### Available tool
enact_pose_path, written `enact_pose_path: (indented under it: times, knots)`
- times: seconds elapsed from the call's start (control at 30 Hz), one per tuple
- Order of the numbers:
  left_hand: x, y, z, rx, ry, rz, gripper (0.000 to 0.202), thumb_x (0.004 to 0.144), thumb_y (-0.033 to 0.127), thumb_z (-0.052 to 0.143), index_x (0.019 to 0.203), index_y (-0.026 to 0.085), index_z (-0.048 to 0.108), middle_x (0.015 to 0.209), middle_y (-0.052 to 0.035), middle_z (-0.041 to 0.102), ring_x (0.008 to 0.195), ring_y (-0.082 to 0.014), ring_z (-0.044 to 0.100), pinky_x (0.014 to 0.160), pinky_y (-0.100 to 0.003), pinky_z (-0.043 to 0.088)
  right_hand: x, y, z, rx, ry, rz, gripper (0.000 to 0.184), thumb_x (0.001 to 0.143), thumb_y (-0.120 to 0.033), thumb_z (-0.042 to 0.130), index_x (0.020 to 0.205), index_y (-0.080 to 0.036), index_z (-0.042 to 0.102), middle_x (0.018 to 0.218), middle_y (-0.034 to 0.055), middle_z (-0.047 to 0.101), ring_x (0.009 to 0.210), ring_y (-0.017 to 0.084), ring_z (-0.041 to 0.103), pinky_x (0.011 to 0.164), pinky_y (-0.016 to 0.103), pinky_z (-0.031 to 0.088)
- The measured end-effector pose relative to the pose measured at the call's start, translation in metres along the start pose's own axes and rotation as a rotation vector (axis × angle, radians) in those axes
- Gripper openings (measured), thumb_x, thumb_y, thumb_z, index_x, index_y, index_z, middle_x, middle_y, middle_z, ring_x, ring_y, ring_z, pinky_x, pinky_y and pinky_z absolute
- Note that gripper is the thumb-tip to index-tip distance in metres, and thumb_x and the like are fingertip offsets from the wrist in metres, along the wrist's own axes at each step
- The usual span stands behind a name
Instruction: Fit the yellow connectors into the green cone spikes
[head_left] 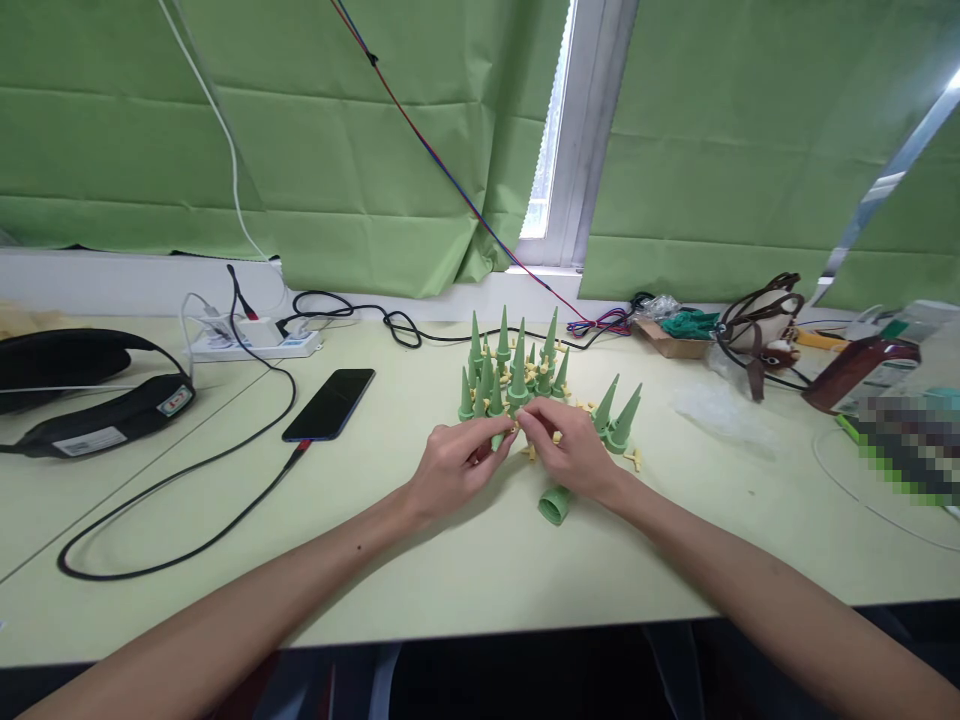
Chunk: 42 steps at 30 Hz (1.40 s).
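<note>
A: Left hand [454, 465]?
B: Grip closed around a green cone [497, 440], at the near edge of the cone cluster [510, 375], middle of the surface [450, 570].
A: Right hand [574, 450]?
B: Fingertips pinched shut on what looks like a small yellow piece [517, 427].
A: Best handling?
B: Probably pinching close to the joint, wrists kept low.
A: Containers?
B: Cardboard box [670, 345], far right, holding crumpled green material [690, 322].
</note>
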<state>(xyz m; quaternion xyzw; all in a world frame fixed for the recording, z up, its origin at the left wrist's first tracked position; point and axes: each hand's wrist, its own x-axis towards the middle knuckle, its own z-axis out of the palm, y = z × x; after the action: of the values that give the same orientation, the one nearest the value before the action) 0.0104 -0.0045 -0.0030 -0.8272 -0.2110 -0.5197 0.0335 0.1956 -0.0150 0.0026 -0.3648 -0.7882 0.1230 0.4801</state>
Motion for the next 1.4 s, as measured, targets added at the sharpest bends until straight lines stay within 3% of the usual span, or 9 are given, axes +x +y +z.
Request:
enact_pose_path:
  times: [0.23, 0.93, 1.2, 1.4]
  knots:
    - [-0.002, -0.0014, -0.0014, -0.016, -0.042, 0.04, 0.011, 0.09, 0.012, 0.061, 0.098, 0.017, 0.068, 0.064, 0.0022, 0.066, 0.045, -0.0048, 0.046, 0.045, -0.017, 0.035, 0.0002, 0.0042, 0.0026, -0.038, 0.004, 0.026, 0.041, 0.102, -0.035, 0.042, 0.064, -0.021, 0.04, 0.057, -0.0036, 0.04, 0.053, 0.011, 0.037, 0.055, 0.026, 0.032]
    - [-0.0025, -0.0003, -0.0018, -0.068, -0.055, 0.012, 0.011, 0.09, 0.014, 0.062, 0.097, 0.017, 0.07, 0.064, 0.0028, 0.067, 0.042, -0.0034, 0.042, 0.046, -0.016, 0.038, -0.0018, 0.0052, 0.0032, -0.047, 0.007, 0.006, 0.043, 0.102, -0.039, 0.041, 0.063, -0.021, 0.039, 0.055, -0.0033, 0.04, 0.051, 0.011, 0.037, 0.053, 0.026, 0.031]
    - [-0.0022, 0.0009, 0.0006, -0.069, -0.05, -0.078, 0.015, 0.089, 0.019, 0.065, 0.103, 0.017, 0.069, 0.064, 0.0027, 0.07, 0.042, -0.0043, 0.045, 0.046, -0.017, 0.041, -0.0016, 0.0064, 0.0038, -0.051, 0.022, -0.002, 0.044, 0.102, -0.04, 0.041, 0.062, -0.021, 0.041, 0.055, -0.0035, 0.041, 0.051, 0.011, 0.038, 0.053, 0.025, 0.032]
    - [-0.0029, -0.0008, 0.0016, -0.127, -0.063, -0.115, 0.019, 0.089, 0.018, 0.065, 0.108, 0.017, 0.07, 0.084, -0.0023, 0.077, 0.045, -0.0046, 0.052, 0.048, -0.017, 0.047, -0.0014, 0.0057, 0.0034, -0.049, 0.02, -0.007, 0.043, 0.101, -0.038, 0.042, 0.062, -0.021, 0.038, 0.054, -0.0038, 0.04, 0.05, 0.011, 0.037, 0.053, 0.025, 0.031]
